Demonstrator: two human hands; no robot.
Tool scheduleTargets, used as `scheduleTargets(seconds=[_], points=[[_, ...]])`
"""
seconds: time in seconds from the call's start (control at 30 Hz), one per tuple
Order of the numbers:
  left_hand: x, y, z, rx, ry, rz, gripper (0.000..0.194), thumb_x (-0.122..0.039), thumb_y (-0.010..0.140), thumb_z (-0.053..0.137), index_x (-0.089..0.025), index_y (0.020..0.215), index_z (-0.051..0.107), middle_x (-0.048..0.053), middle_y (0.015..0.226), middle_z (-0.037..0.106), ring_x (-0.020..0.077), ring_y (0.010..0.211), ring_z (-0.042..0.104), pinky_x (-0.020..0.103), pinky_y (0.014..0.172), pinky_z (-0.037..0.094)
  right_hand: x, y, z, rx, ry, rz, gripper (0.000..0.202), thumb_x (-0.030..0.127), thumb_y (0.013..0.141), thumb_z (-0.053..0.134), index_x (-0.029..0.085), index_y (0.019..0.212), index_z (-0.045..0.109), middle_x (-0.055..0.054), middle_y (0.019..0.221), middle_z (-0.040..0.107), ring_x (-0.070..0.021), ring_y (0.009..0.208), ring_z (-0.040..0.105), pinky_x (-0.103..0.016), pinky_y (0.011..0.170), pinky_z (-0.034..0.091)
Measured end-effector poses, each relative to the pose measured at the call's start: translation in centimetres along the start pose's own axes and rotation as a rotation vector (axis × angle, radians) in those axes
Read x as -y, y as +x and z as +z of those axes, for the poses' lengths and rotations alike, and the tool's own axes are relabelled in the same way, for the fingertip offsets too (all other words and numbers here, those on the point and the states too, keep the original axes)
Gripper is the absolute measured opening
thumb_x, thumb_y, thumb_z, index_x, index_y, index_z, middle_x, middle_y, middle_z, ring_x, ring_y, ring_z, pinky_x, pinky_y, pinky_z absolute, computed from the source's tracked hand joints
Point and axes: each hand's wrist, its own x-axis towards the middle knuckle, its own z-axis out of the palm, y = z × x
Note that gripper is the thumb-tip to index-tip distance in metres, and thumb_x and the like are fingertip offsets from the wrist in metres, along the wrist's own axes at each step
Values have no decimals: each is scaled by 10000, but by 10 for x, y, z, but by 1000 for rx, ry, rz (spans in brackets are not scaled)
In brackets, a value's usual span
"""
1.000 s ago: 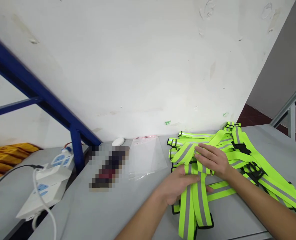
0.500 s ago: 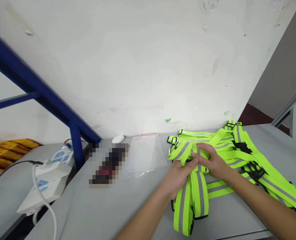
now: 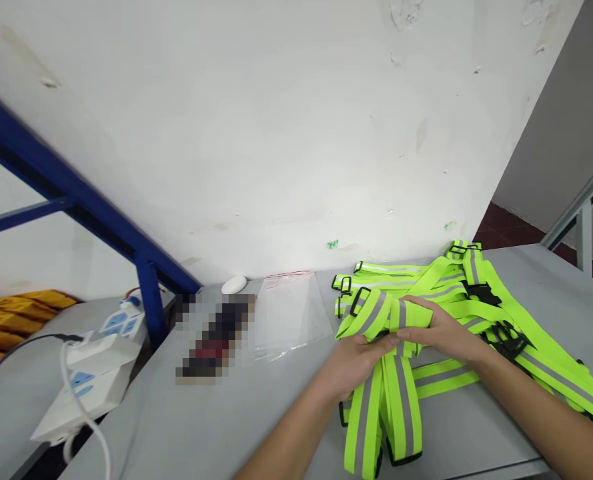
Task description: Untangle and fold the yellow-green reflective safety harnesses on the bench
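Note:
A folded bundle of neon-yellow reflective strap [image 3: 403, 393] with a grey stripe is gripped between both hands, its loops hanging toward the table's front edge. My left hand [image 3: 353, 363] pinches the bundle from the left side, thumb pointing right. From the right, my right hand [image 3: 439, 330] is closed on the upper folds, with some fingers hidden behind the strap. A black buckle [image 3: 360, 301] stands up at the bundle's top left. More neon straps with black clips [image 3: 509, 339] lie spread over the table behind and to the right.
Clear plastic bags [image 3: 291, 313] lie left of the straps, near a white oval object [image 3: 234, 285] and a pixelated item [image 3: 216, 340]. Power strips [image 3: 93, 373] with cables sit far left, beside a blue metal frame [image 3: 149, 293]. A white wall [image 3: 276, 133] rises behind the grey table [image 3: 201, 427].
My right hand has shifted slightly right and down, drawing a fold of strap over its fingers. The bundle's top buckle shows more clearly. The camera view has moved slightly.

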Motion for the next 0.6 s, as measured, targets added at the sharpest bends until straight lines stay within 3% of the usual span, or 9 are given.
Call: scheduleTargets(seconds=[0.13,0.27,0.4,0.6], points=[[1,2,4,-8,-176,-62,406,-428,678,799,-166,983,743,83,1034,743,304,1028,664,355,859,532,12,0,11,-100,-10,-16,363,420,815,678,222,1118,650,-22,985,714,-222,916,674,-360,843,558],[4,6,9,102,-407,-30,432,-288,645,834,-122,1021,701,121,940,748,283,869,708,383,787,558,13,-1,17,-240,-139,-54,316,378,828,666,232,1107,642,-17,953,713,-211,858,680,-327,757,574],[5,7,10,168,-501,-113,365,-208,613,833,-89,934,705,123,854,743,251,775,709,361,734,560,3,-3,17,-254,-324,-290,280,229,861,596,245,1140,621,-55,1114,700,-232,1035,662,-353,876,552],[4,2,15,121,-521,-99,286,-153,618,786,-99,891,719,115,843,746,254,780,711,358,748,554,-2,-5,13,-208,-538,-600,500,75,835,463,254,1297,530,-81,1263,637,-212,1169,605,-361,939,541]])
